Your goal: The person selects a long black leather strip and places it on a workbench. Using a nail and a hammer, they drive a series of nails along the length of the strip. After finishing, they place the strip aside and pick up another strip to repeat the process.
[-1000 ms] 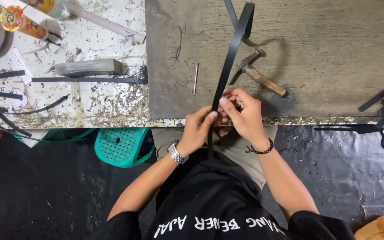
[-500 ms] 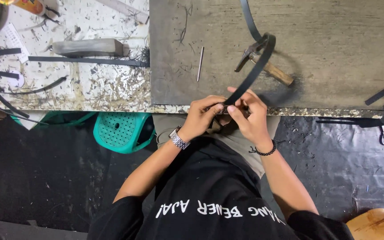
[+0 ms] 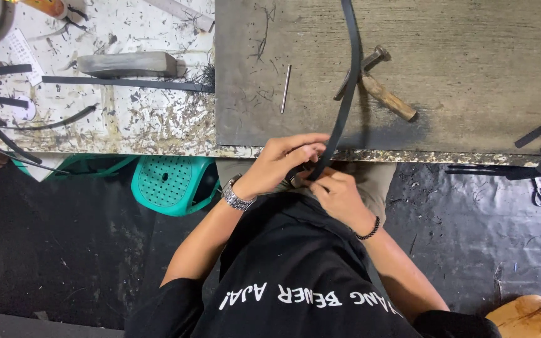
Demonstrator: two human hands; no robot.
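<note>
At the tabletop edge, both hands pinch the near end of a black strap: left hand from above, right hand below. Its long axis runs up and away, over the hammer.

The person wears a black short-sleeved T-shirt with a line of white block lettering across the chest, and khaki trousers that show at twelve o'clock of the shirt. A silver metal-link wristwatch circles the left wrist; a thin black cord bracelet circles the right wrist.
</note>
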